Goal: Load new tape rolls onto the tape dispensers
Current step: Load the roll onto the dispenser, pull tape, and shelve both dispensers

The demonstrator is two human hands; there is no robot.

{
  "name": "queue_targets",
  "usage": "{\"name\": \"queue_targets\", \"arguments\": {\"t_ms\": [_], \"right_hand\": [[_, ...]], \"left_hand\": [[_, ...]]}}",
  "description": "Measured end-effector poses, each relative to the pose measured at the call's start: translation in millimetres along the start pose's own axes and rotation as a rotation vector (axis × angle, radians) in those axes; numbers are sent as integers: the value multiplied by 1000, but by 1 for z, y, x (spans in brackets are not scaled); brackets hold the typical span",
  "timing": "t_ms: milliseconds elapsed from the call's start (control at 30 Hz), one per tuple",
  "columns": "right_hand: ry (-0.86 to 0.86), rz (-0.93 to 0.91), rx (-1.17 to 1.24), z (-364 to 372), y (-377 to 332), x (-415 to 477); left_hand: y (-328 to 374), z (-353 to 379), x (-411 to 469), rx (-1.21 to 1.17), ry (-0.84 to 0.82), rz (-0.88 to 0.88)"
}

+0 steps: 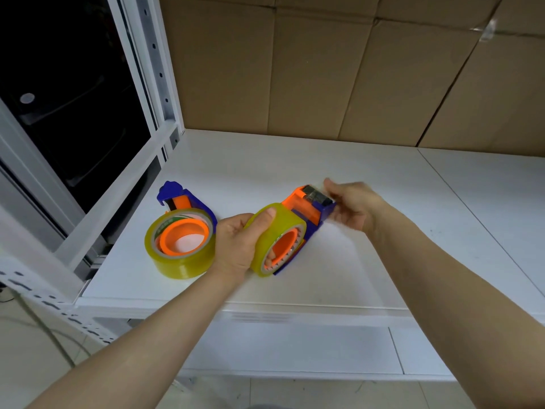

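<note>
On the white counter point(339, 172), two blue-and-orange tape dispensers, two yellowish tape rolls, one loaded dispenser point(182, 202) lying left, my left hand point(239, 243) clasping the second roll point(274, 237), my right hand point(354, 206) pinching its dispenser's cutter end point(315, 199)

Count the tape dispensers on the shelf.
2. One tape dispenser lies at the left on the white shelf; the other dispenser is held between the left hand and right hand.

Two tape dispensers point(188, 199) point(312, 208), two tape rolls point(180, 246) point(274, 237).
</note>
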State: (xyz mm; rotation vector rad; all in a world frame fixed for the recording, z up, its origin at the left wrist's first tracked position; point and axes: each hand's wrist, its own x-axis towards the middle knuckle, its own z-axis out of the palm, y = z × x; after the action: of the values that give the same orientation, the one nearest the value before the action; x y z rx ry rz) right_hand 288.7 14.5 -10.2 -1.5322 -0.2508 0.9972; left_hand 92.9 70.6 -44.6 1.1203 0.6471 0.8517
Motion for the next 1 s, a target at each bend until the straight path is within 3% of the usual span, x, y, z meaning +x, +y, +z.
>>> {"name": "queue_targets", "arguments": {"t_ms": [67,167,333,433,533,833,1000], "right_hand": [[145,-194,-124,0,-12,-2],[199,-356,-271,-3,-17,-5],[118,-233,-125,-7,-21,-7],[56,-263,-198,-12,-26,-9],[133,-353,-289,-13,-30,-8],[313,-465,-64,-14,-34,-8],[312,-382,-140,-21,-33,-3]], "left_hand": [[1,5,3,14,2,-9],[5,6,7,29,-44,-55],[8,0,7,6,-169,-126],[10,0,7,2,-183,-116],[10,3,6,4,-188,-102],[19,9,4,165,-108,-96],[18,12,7,158,-103,-102]]}}
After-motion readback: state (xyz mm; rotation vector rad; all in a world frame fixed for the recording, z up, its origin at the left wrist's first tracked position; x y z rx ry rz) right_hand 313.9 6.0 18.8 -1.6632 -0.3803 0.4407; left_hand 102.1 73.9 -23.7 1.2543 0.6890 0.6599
